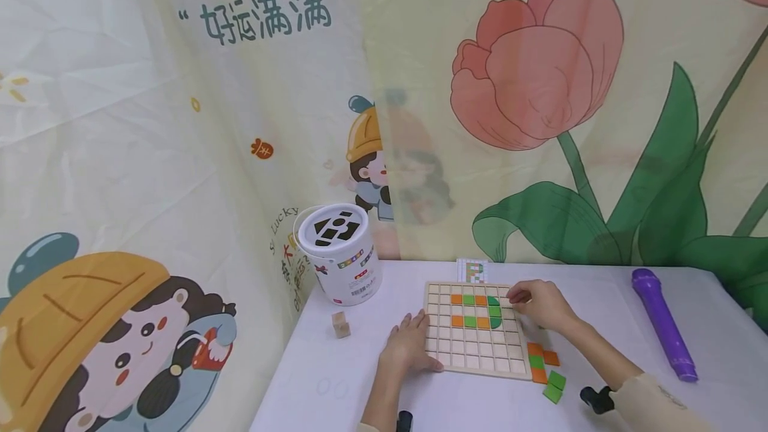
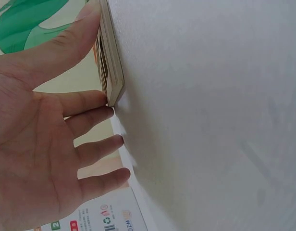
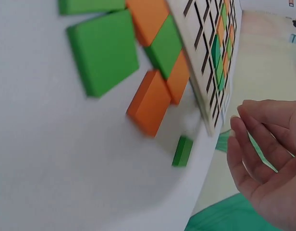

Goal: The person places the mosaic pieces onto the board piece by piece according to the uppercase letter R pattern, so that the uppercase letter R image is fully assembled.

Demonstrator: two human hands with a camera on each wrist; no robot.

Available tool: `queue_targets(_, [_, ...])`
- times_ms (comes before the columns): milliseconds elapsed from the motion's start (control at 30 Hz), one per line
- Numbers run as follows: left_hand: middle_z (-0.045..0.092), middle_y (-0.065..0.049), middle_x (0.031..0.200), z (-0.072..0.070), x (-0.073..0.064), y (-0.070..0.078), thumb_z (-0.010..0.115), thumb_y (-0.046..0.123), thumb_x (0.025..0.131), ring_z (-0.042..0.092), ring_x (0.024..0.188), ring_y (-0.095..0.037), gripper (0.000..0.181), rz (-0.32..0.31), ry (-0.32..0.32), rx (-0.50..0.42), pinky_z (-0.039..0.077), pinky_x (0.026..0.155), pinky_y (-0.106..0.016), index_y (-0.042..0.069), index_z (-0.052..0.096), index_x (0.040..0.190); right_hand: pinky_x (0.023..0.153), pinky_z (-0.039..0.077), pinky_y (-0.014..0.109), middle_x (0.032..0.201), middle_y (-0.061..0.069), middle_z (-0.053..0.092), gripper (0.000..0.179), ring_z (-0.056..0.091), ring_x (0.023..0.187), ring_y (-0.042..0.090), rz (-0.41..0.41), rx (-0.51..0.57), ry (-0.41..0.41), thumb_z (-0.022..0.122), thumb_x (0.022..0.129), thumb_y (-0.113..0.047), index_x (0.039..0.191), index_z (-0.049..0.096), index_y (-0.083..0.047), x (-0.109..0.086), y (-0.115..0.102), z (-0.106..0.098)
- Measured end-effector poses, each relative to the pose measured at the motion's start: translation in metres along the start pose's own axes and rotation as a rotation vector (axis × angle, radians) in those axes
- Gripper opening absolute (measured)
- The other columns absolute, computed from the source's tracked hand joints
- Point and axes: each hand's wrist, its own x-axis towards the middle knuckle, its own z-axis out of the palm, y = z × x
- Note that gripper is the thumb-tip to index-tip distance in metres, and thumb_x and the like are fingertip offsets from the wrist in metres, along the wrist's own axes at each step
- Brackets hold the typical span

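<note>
Cartoon-printed curtains [image 1: 288, 105] hung behind a white table [image 1: 336, 365]; in the head view, the grid board [image 1: 477, 355] lay between left hand [image 1: 408, 345] and right hand [image 1: 545, 307], orange and green tiles [image 1: 470, 321] just left of the right fingertips; filling cells seemed the step in hand, the next move probably calling for a loose tile [image 1: 536, 362] nearer the person than those fingers; in the left wrist view, the fingers lay straight and spread, thumb and index touching the board's edge; in the right wrist view, the fingers hung loosely bent, no tile visible between them.
</note>
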Motion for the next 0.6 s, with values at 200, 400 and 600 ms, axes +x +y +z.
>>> queue_targets(200, [0.044,-0.012,0.163,-0.001,0.001,0.0,0.097,0.044,0.067,0.037,0.152,-0.038,0.108,-0.003,-0.005,-0.003,0.035,0.121,-0.059,0.003,0.048,0.154,0.076,0.063,0.037,0.097,0.005,0.073,0.025,0.066,0.089,0.022,0.059,-0.022,-0.073,0.078,0.084,0.004,0.109,0.074,0.001,-0.01,0.02,-0.012])
queue_targets(400, [0.045,-0.013,0.162,0.0,-0.002,0.0,0.097,0.042,0.069,0.038,0.151,-0.038,0.106,-0.002,-0.008,-0.001,0.036,0.12,-0.058,0.002,0.048,0.154,0.08,0.063,0.044,0.096,0.005,0.073,0.032,0.065,0.087,0.023,0.074,-0.074,-0.129,0.076,0.075,0.014,0.104,0.074,0.001,-0.016,0.031,-0.015])
queue_targets(600, [0.045,-0.013,0.162,0.001,-0.002,-0.001,0.097,0.043,0.068,0.038,0.151,-0.038,0.107,0.009,0.003,0.001,0.036,0.12,-0.059,0.002,0.048,0.154,0.072,0.062,0.037,0.088,0.003,0.071,0.028,0.062,0.08,0.02,0.041,-0.085,-0.096,0.075,0.075,0.016,0.098,0.075,0.0,-0.021,0.029,-0.017])
